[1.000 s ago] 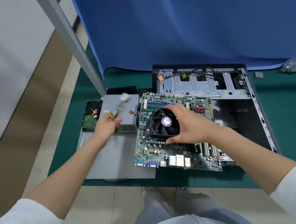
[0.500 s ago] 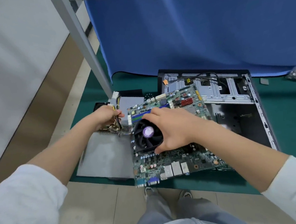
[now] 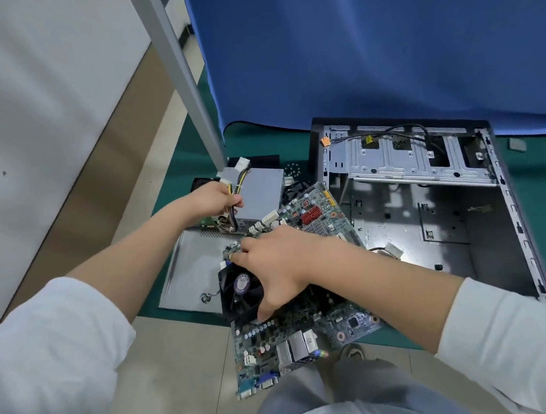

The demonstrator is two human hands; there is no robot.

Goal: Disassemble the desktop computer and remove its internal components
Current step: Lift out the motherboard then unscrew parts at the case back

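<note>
Right hand [image 3: 279, 264] grips motherboard fan [image 3: 238, 290]; left hand [image 3: 214, 199] pinches cables [image 3: 236, 190]; labels unreadable.

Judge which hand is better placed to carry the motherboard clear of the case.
Right hand: it already grips the motherboard by its fan. The left hand holds the power supply cables.

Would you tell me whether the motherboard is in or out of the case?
Out. The right hand holds the motherboard by its fan, tilted, left of the case.
</note>
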